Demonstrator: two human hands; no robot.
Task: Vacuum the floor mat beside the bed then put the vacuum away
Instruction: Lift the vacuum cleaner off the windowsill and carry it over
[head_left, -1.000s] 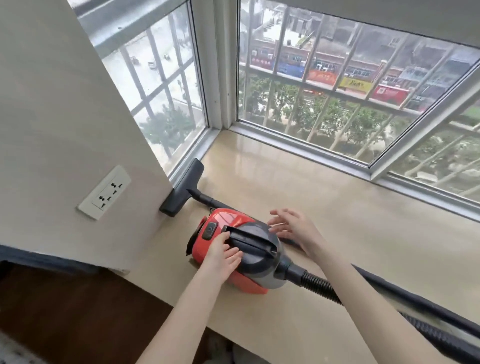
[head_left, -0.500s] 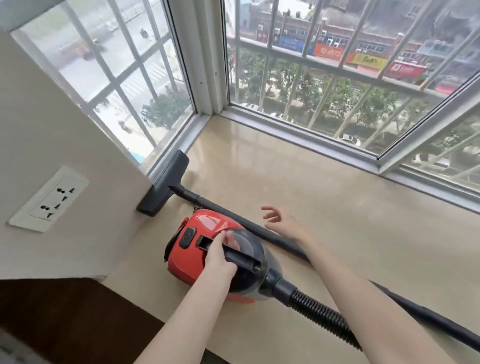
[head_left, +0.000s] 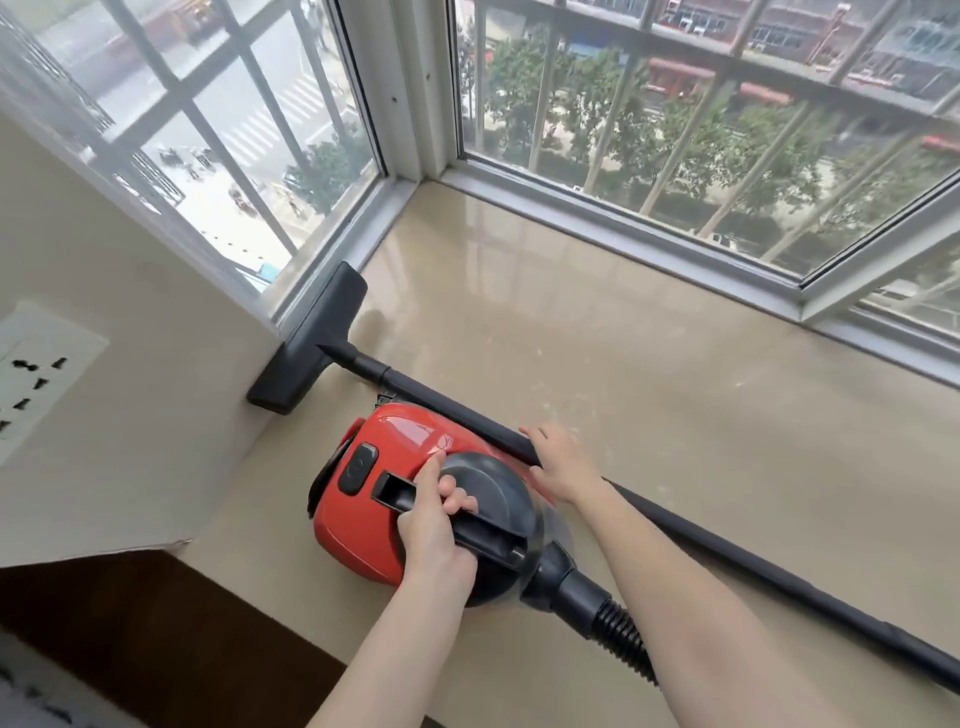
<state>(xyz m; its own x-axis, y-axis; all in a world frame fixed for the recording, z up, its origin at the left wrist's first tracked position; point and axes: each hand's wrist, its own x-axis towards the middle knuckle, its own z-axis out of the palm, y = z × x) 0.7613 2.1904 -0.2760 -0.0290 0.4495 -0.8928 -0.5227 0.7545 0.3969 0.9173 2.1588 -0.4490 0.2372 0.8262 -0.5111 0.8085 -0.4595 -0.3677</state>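
We are looking at the vacuum (head_left: 384, 499), a small red canister with a dark grey rounded front and a black carry handle (head_left: 467, 530) running along its top. A black button (head_left: 357, 467) is sitting on the red shell near the handle's far end. The canister is resting on the glossy beige window ledge (head_left: 649, 415), close to the corner where the wall (head_left: 130, 389) is meeting the window frame. A ribbed black hose (head_left: 618, 634) is leaving the grey front and running off toward the lower right. The black wand (head_left: 727, 551) is lying on the ledge just beyond the canister, stretching from the lower right up to the flat floor nozzle (head_left: 311, 338), which is leaning against the wall edge and the window frame.

We are curling the left hand (head_left: 434, 525) around the carry handle, fingers wrapped over the bar and the index finger stretching forward onto the red shell. The right hand (head_left: 558, 460) is lying on the wand beside the canister with fingers bent over the tube; we cannot tell how firmly it is grasping.

A white wall socket (head_left: 36, 374) is showing on the wall at the left. Behind the ledge, barred windows (head_left: 701, 119) are looking onto trees and a street.
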